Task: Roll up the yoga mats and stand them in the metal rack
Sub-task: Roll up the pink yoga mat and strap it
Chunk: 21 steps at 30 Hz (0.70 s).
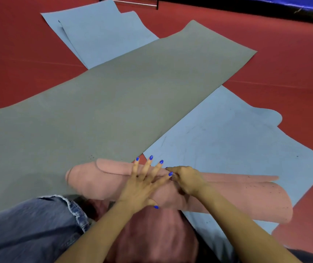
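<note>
The pink mat (95, 181) lies rolled across the floor right under both hands, on the near end of the grey mat (114, 103) — its left part is a fat, fairly tight tube, its right part (246, 194) looser, with a flap of edge showing. It looks like soft foam: light, springy, likely to uncoil if let go, and the surface seems grippy rather than slick. Best hold is probably around the middle of the roll with the free edge pinned underneath, or one hand near each end to keep the spiral from telescoping.

Left hand (142, 186) lies flat on top of the roll, fingers spread wide and straight, pressing down, not wrapped. Right hand (186, 181) sits just beside it, touching the little finger side, fingers curled onto the mat at the seam — it seems to pinch or tuck the edge, though what is under the fingers is hidden.

Beyond the grip the grey mat runs away flat; a blue mat (227, 141) lies to the right of it and partly under the roll, another blue mat (98, 35) far ahead. The metal rack (129, 2) sits well beyond, at the top edge, barely visible. Nothing stands in it yet, as far as can be seen.
</note>
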Each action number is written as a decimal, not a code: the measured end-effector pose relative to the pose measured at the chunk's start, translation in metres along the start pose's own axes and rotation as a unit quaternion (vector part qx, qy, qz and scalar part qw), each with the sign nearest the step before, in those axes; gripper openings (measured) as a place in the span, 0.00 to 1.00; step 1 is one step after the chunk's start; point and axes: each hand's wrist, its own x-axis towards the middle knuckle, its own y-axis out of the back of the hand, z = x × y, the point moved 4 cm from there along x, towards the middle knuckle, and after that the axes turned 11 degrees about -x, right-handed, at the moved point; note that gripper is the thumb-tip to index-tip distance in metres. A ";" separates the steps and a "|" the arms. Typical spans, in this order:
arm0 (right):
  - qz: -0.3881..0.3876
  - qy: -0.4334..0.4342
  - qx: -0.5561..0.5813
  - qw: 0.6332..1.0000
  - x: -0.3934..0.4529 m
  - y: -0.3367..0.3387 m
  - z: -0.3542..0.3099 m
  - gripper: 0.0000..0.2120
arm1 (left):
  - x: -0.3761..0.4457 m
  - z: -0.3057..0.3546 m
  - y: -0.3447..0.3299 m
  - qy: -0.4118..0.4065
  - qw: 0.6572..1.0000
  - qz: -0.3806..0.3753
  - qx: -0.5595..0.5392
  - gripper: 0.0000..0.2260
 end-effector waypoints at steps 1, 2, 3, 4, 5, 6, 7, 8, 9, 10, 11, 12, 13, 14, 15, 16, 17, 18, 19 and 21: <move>0.012 -0.005 -0.010 1.000 -0.002 -0.003 -0.002 0.15 | 0.001 -0.001 0.001 0.014 1.000 0.001 -0.009 0.65; 0.014 -0.011 -0.026 1.000 -0.004 -0.007 -0.003 0.15 | 0.001 -0.001 0.000 0.027 1.000 -0.001 -0.015 0.66; 0.014 -0.016 -0.042 0.999 -0.007 -0.010 -0.005 0.16 | 0.002 -0.002 -0.002 0.039 0.999 -0.009 -0.019 0.67; 0.013 -0.019 -0.049 0.999 -0.010 -0.014 -0.008 0.18 | 0.002 -0.002 -0.005 0.051 0.998 -0.016 -0.025 0.67; 0.007 -0.024 -0.055 0.998 -0.014 -0.017 -0.009 0.21 | 0.001 -0.004 -0.010 0.067 0.997 -0.023 -0.036 0.68; -0.002 -0.029 -0.060 0.998 -0.021 -0.021 -0.010 0.24 | 0.000 -0.005 -0.015 0.090 0.994 -0.031 -0.053 0.68; -0.013 -0.031 -0.062 0.997 -0.026 -0.028 -0.010 0.29 | -0.002 -0.006 -0.021 0.116 0.989 -0.046 -0.077 0.68; -0.013 -0.028 -0.055 0.998 -0.032 -0.031 -0.012 0.34 | -0.005 -0.006 -0.027 0.138 0.984 -0.060 -0.099 0.67; -0.012 -0.026 -0.048 0.998 -0.038 -0.036 -0.014 0.38 | -0.007 -0.004 -0.031 0.150 0.980 -0.070 -0.110 0.65; -0.005 -0.027 -0.050 0.998 -0.042 -0.042 -0.017 0.42 | -0.010 -0.001 -0.035 0.152 0.979 -0.072 -0.112 0.62; 0.030 -0.031 -0.059 0.997 -0.047 -0.047 -0.022 0.44 | -0.014 0.003 -0.037 0.148 0.980 -0.067 -0.112 0.60; 0.077 -0.038 -0.070 0.994 -0.051 -0.049 -0.026 0.45 | -0.018 0.007 -0.041 0.145 0.981 -0.058 -0.113 0.60; 0.108 -0.056 -0.053 0.991 -0.058 -0.048 -0.030 0.43 | -0.024 0.011 -0.043 0.145 0.981 -0.049 -0.117 0.61; 0.111 -0.068 -0.013 0.991 -0.062 -0.050 -0.033 0.40 | -0.030 0.016 -0.045 0.147 0.981 -0.040 -0.124 0.63; 0.110 -0.087 0.040 0.989 -0.067 -0.053 -0.035 0.35 | -0.037 0.021 -0.047 0.149 0.980 -0.032 -0.128 0.64; 0.122 -0.111 0.135 0.977 -0.075 -0.054 -0.037 0.29 | -0.043 0.027 -0.049 0.150 0.980 -0.023 -0.129 0.65; 0.141 -0.147 0.252 0.946 -0.082 -0.053 -0.037 0.21 | -0.049 0.032 -0.051 0.152 0.980 -0.013 -0.131 0.66; 0.196 -0.197 0.376 0.884 -0.094 -0.045 -0.036 0.12 | -0.054 0.036 -0.052 0.156 0.978 -0.002 -0.136 0.66; 0.240 -0.279 0.465 0.805 -0.104 -0.049 -0.031 0.08 | -0.057 0.038 -0.053 0.159 0.977 0.007 -0.141 0.66; 0.278 -0.443 0.567 0.636 -0.127 -0.067 -0.024 0.14 | -0.060 0.040 -0.055 0.156 0.977 0.012 -0.146 0.66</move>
